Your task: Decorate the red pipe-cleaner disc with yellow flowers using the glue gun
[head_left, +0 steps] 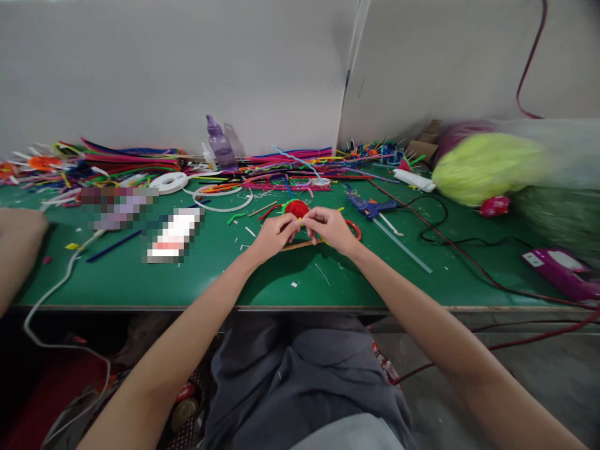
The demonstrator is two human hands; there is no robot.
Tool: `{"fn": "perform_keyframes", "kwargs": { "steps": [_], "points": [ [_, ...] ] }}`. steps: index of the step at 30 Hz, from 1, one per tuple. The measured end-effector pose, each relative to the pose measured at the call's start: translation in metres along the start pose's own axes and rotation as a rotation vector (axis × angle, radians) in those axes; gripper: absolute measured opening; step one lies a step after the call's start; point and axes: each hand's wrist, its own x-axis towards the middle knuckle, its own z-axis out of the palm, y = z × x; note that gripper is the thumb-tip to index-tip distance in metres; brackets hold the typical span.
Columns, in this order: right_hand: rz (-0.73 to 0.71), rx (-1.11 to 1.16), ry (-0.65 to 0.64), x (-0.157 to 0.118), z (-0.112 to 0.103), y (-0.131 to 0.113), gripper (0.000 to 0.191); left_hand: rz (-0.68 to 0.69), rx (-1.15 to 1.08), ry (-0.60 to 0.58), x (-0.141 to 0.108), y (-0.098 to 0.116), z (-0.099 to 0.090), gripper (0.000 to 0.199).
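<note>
Both hands meet over the middle of the green table (pixel 187 281). My left hand (pixel 280 235) pinches a small yellow piece (pixel 300 220) from the left, and my right hand (pixel 329 229) pinches at it from the right. Just behind the fingertips is a red fuzzy round piece (pixel 299 207) with a bit of green at its left edge. A thin brown strip (pixel 300 244) runs beneath the hands. To the right of my right hand shows a red loop (pixel 355 229). The fingers hide part of the small yellow piece.
A blue glue gun (pixel 371 205) lies to the right, its cord trailing. Coloured pipe cleaners (pixel 135 159) and a purple bottle (pixel 221 147) are along the back. A purple power strip (pixel 560 272) sits far right. Another person's arm (pixel 19 250) rests at the left edge.
</note>
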Motion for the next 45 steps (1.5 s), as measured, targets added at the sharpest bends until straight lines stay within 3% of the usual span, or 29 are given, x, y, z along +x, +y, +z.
{"fn": "perform_keyframes", "kwargs": {
  "steps": [12,17,20,24,28,34,41,45],
  "points": [
    [-0.010,-0.061,-0.040,0.001,-0.003,0.000,0.024,-0.017,-0.023,0.018,0.004,0.000,-0.001,0.037],
    [0.106,0.051,-0.146,0.000,-0.002,-0.003,0.033,0.010,0.010,0.082,0.001,0.006,-0.002,0.034],
    [0.185,0.123,-0.215,-0.001,0.001,-0.004,0.031,0.035,0.025,0.103,0.001,0.006,-0.001,0.034],
    [0.215,0.215,-0.204,-0.001,0.006,-0.004,0.023,0.117,0.087,0.162,-0.001,0.003,0.002,0.031],
    [0.157,0.221,-0.122,-0.003,0.012,-0.003,0.021,0.208,0.157,0.213,-0.003,0.001,0.005,0.028],
    [0.023,0.099,0.008,-0.004,0.017,-0.005,0.021,0.179,0.130,0.189,-0.004,0.004,0.009,0.033],
    [-0.133,-0.273,-0.123,-0.006,0.005,-0.016,0.027,0.114,-0.028,0.034,-0.003,0.006,0.003,0.041],
    [-0.281,-0.483,-0.098,-0.010,0.001,-0.015,0.018,0.061,-0.152,0.059,-0.003,0.005,0.002,0.039]
  ]
}}
